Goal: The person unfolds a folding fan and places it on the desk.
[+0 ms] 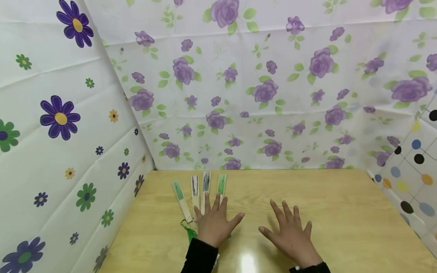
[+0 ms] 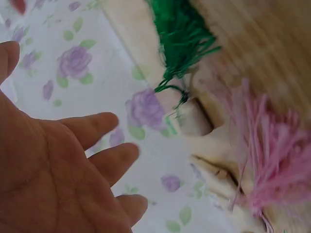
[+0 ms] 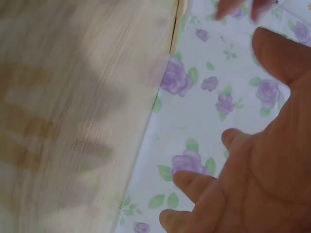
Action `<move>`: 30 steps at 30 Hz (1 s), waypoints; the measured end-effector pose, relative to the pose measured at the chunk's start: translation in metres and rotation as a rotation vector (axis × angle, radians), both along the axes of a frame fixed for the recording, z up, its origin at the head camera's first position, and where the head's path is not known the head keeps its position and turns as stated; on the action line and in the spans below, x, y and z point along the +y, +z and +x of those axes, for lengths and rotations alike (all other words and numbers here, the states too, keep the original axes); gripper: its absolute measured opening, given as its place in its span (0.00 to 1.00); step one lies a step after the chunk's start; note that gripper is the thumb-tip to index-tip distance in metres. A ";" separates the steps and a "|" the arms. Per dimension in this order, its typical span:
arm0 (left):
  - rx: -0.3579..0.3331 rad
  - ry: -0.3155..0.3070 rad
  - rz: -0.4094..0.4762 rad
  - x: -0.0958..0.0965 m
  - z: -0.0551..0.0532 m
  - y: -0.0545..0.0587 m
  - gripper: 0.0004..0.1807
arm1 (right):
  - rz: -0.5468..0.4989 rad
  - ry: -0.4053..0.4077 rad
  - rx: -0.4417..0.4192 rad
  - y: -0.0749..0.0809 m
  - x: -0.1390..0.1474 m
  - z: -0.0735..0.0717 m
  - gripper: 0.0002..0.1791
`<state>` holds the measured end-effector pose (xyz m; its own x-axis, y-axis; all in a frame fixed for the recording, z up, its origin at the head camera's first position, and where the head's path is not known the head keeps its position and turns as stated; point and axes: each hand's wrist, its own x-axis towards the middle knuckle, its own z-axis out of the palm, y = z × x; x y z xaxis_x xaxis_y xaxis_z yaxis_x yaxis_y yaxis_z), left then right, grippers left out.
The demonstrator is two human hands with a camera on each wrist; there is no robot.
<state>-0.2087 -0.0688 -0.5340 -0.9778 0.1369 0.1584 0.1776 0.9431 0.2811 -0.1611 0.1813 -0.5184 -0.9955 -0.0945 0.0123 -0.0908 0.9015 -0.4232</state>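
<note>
Several closed folding fans lie side by side on the wooden table (image 1: 334, 212), toward its back left. The leftmost fan (image 1: 178, 190) has a green upper part and leans outward. Two fans (image 1: 206, 181) with grey patterned tops are in the middle, and another green-topped fan (image 1: 222, 183) is on the right. My left hand (image 1: 215, 225), fingers spread, is over the lower ends of the fans and hides part of them. A green tassel (image 2: 182, 34) and a pink tassel (image 2: 277, 165) show beside it in the left wrist view. My right hand (image 1: 291, 235) is spread over the table, holding nothing.
A cloth with purple roses (image 1: 263, 91) hangs behind the table's back edge. Another flowered cloth (image 1: 85, 151) stands along the left side, and a dotted cloth (image 1: 413, 178) along the right. Light reflects off the tabletop near the front.
</note>
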 end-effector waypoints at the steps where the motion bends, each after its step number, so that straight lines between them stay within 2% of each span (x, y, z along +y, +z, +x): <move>1: -0.019 -0.005 -0.008 0.002 -0.003 -0.001 0.53 | 0.000 -0.006 0.002 0.001 0.001 0.000 0.54; 4: -0.091 -0.020 -0.064 0.006 -0.007 -0.005 0.53 | -0.004 -0.023 -0.027 0.004 0.005 0.003 0.55; 5: -0.114 -0.024 -0.084 0.007 -0.006 -0.004 0.52 | -0.005 -0.028 -0.041 0.005 0.006 0.004 0.54; 7: -0.116 -0.045 -0.147 0.008 -0.001 -0.004 0.43 | -0.015 -0.041 -0.065 0.005 0.008 0.008 0.53; 9: -0.063 -0.085 -0.183 0.010 0.007 -0.002 0.30 | -0.028 -0.044 -0.062 0.004 0.009 0.012 0.49; 11: 0.016 -0.128 -0.166 0.012 0.016 0.001 0.17 | -0.052 -0.040 -0.034 0.003 0.007 0.016 0.43; 14: 0.077 -0.155 -0.091 0.020 0.024 0.005 0.08 | -0.116 -0.039 0.001 0.003 -0.001 0.018 0.33; 16: 0.082 -0.142 -0.044 0.029 0.022 0.004 0.12 | -0.164 -0.045 0.003 0.004 -0.007 0.019 0.28; 20: 0.042 -0.105 -0.018 0.049 0.009 0.004 0.33 | -0.188 -0.028 -0.029 0.004 -0.018 0.025 0.23; 22: -0.017 -0.120 0.014 0.053 0.006 0.004 0.38 | -0.179 0.016 -0.061 0.002 -0.021 0.031 0.24; 23: -0.065 -0.133 0.049 0.052 0.006 0.006 0.36 | -0.180 0.042 -0.079 0.000 -0.022 0.034 0.23; 27: -0.258 -0.197 0.184 0.043 0.017 0.008 0.19 | -0.227 0.146 -0.142 -0.009 -0.024 0.047 0.27; 30: -0.373 -0.264 0.338 0.037 0.028 0.016 0.10 | -0.298 0.173 -0.168 -0.014 -0.023 0.053 0.29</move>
<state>-0.1802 -0.0316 -0.5183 -0.9155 0.3858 -0.1140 0.2256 0.7271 0.6484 -0.1077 0.1583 -0.5323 -0.9555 -0.2783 -0.0977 -0.1377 0.7138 -0.6867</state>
